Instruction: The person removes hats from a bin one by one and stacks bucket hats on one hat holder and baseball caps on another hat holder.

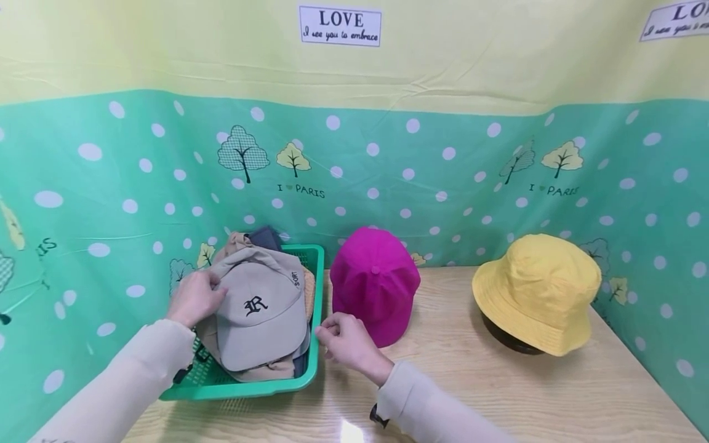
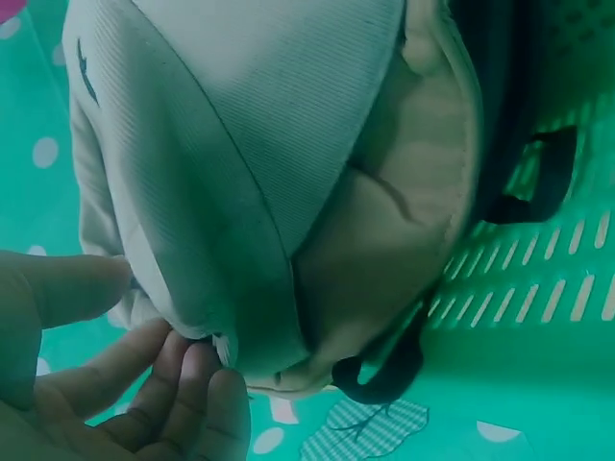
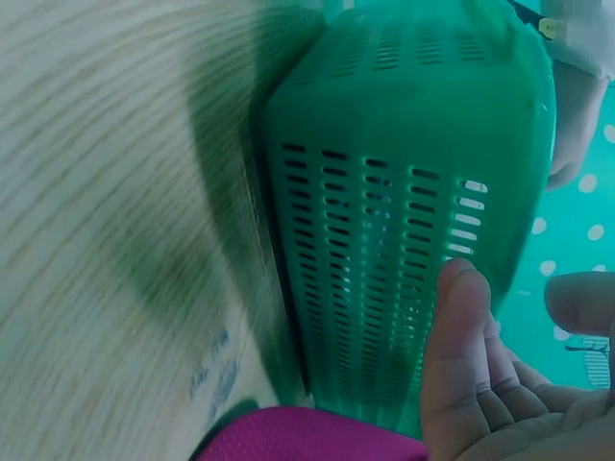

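Your left hand (image 1: 195, 298) grips the rear edge of the beige cap (image 1: 261, 312), fingers (image 2: 183, 399) curled under the rim and thumb on top; the cap tops a pile of hats in the green basket (image 1: 312, 255) at the table's (image 1: 498, 394) back left corner. Your right hand (image 1: 348, 342) hovers loosely curled, holding nothing, just beside the basket's right wall. Touching it stands the magenta cap (image 1: 376, 283), while the yellow bucket hat (image 1: 536, 290) sits near the right edge.

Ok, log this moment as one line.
left hand grips beige cap atop pile in green basket | right hand beside basket, holds nothing | pink cap, yellow hat on table
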`<action>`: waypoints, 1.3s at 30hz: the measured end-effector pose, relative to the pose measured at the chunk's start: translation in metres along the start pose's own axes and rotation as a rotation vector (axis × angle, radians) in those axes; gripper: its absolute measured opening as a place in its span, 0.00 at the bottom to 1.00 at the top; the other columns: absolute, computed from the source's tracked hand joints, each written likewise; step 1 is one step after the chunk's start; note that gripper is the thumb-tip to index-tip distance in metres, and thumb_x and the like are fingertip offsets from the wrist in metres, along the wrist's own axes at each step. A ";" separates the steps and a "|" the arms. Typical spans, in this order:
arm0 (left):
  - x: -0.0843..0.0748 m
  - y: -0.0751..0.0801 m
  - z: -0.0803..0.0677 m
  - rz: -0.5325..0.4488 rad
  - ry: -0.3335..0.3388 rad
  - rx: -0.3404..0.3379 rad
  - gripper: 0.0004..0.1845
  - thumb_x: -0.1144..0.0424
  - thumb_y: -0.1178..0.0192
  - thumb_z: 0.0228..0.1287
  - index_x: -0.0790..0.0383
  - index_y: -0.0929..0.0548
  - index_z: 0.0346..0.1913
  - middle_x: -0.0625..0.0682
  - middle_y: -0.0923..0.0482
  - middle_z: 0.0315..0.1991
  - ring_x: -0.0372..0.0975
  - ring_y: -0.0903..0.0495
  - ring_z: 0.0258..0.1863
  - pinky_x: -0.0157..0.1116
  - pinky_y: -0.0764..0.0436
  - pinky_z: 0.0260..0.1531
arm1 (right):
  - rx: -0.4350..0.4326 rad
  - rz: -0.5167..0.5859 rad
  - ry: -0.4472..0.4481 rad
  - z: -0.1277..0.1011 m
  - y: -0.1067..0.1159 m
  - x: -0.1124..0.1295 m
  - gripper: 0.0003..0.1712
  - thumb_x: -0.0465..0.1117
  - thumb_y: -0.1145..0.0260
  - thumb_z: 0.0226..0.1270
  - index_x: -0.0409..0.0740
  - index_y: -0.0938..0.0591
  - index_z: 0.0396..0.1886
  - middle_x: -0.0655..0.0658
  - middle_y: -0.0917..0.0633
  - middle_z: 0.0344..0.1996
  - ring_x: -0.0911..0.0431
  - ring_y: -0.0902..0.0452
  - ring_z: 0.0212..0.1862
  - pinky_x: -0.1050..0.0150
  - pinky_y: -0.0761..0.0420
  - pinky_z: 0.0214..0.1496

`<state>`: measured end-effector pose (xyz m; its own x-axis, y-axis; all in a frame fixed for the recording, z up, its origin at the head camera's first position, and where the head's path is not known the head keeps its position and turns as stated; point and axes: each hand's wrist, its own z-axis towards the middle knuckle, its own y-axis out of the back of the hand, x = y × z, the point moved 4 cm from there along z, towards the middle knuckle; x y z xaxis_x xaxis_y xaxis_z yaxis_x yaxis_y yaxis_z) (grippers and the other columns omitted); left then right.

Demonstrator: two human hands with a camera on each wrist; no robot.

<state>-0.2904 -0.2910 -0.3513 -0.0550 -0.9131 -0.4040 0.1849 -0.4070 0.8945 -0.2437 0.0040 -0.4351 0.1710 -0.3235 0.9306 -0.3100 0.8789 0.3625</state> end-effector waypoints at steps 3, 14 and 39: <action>0.003 -0.001 0.000 0.010 0.028 0.015 0.15 0.65 0.47 0.61 0.60 0.32 0.16 0.50 0.37 0.14 0.43 0.34 0.16 0.36 0.34 0.14 | -0.020 -0.009 -0.002 0.000 -0.002 -0.001 0.12 0.45 0.39 0.69 0.39 0.21 0.40 0.44 0.17 0.24 0.58 0.22 0.21 0.63 0.22 0.22; 0.013 -0.004 -0.001 0.013 0.095 0.077 0.18 0.64 0.48 0.62 0.58 0.34 0.15 0.49 0.36 0.12 0.41 0.33 0.13 0.36 0.33 0.13 | -0.040 0.100 -0.060 0.000 -0.015 -0.007 0.07 0.39 0.37 0.67 0.38 0.22 0.37 0.44 0.19 0.18 0.44 0.19 0.22 0.58 0.19 0.23; -0.004 0.015 -0.021 -0.149 -0.003 -0.215 0.08 0.64 0.44 0.67 0.69 0.22 0.38 0.59 0.23 0.31 0.46 0.27 0.28 0.35 0.27 0.23 | -0.047 0.245 -0.084 -0.002 -0.020 -0.007 0.08 0.37 0.38 0.68 0.36 0.24 0.38 0.45 0.20 0.17 0.55 0.26 0.14 0.55 0.19 0.21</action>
<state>-0.2668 -0.2932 -0.3406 -0.1002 -0.8436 -0.5275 0.3787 -0.5226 0.7639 -0.2366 -0.0100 -0.4488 0.0171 -0.1255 0.9919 -0.2888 0.9492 0.1251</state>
